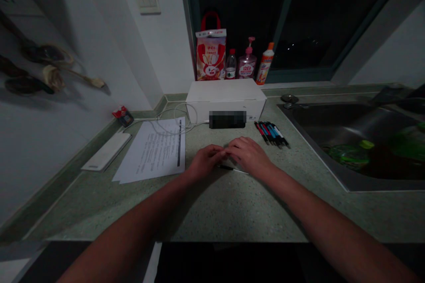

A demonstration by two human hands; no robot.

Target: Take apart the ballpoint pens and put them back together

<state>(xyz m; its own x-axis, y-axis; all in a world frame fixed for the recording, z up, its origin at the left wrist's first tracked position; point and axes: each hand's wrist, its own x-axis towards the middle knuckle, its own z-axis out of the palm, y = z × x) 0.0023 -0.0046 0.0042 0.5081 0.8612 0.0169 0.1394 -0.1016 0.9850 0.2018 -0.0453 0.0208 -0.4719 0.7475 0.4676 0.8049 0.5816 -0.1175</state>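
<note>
My left hand (206, 160) and my right hand (249, 155) meet above the middle of the counter. Their fingers are bent and pressed together at the tips. Whatever they pinch, if anything, is hidden behind the fingers. Just below them on the counter lies a thin stick like a pen refill (235, 170), black at one part and whitish toward the right. Its left end is near my left fingers, its right end near my right wrist. To the right of my hands, several pens (271, 134) with red, blue and white barrels lie side by side.
A phone (227, 120) leans against a white box (226, 93). A white cable (172, 132) loops over printed sheets (156, 152) at left, beside a white power bank-like slab (108, 152). A metal sink (335, 163) opens at right. Bottles (247, 64) stand behind the box.
</note>
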